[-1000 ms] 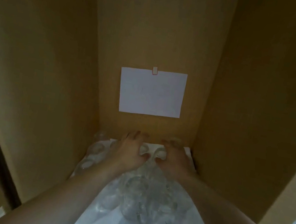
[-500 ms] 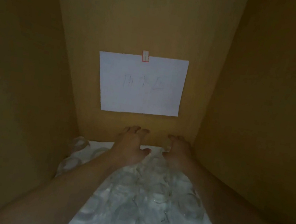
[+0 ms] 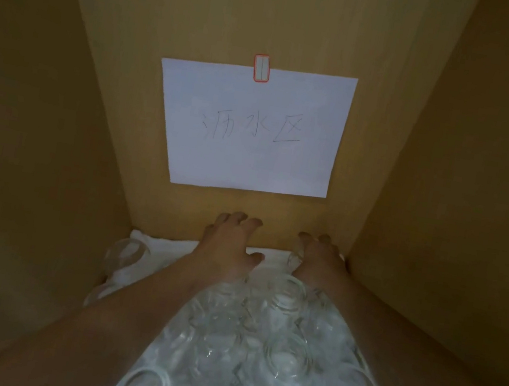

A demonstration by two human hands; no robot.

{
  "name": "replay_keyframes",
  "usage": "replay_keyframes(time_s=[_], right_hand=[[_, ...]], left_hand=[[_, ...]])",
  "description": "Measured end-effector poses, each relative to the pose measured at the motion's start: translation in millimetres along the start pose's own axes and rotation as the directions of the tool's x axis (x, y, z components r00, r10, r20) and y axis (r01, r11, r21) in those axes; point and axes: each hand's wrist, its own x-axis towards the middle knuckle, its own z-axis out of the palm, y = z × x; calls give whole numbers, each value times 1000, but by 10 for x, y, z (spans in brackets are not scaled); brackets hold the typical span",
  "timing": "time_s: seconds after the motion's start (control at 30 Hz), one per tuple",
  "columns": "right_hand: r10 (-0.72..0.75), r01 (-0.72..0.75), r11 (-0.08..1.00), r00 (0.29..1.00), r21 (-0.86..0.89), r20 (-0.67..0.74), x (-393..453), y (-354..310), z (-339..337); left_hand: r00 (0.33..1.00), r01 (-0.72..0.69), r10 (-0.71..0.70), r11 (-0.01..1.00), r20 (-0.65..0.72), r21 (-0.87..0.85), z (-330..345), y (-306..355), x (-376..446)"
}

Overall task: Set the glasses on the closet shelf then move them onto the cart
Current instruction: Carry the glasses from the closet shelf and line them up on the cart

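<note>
Nearest glasses [image 3: 253, 359] cut off below; right hand's [image 3: 319, 260] grasp perhaps hidden.

Likely home closet [image 3: 56, 128] — wood walls, handwritten paper sign [image 3: 250, 125].

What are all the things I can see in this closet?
glasses: many, too crowded to count, clear, on the cloth from front to back of the shelf
cloth: one, white, spread over the shelf
paper: one, white with handwriting, on the back wall
clip: one, red-edged, at the paper's top
closet walls: three, brown, left, back, right
left hand: one, fingers curled over a glass at the back
right hand: one, grips a glass by the right wall
</note>
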Motion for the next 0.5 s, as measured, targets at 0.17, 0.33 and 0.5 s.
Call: replay_keyframes(time_s=[0.17,0.33,0.5], right_hand=[[-5,5,1000,1000,7,-6,63,-49,-43],[-10,8,997,1000,76,19,34,-166,-107],[-78,90,982,994,164,-82,-68,-341,-262]], left_hand=[[1000,30,-31,1000,4,2,-8,-106,-15],[997,61,-61,998,-38,-4,-205,-161,-89],[994,86,-84,996,-73,19,-457,-199,-227]])
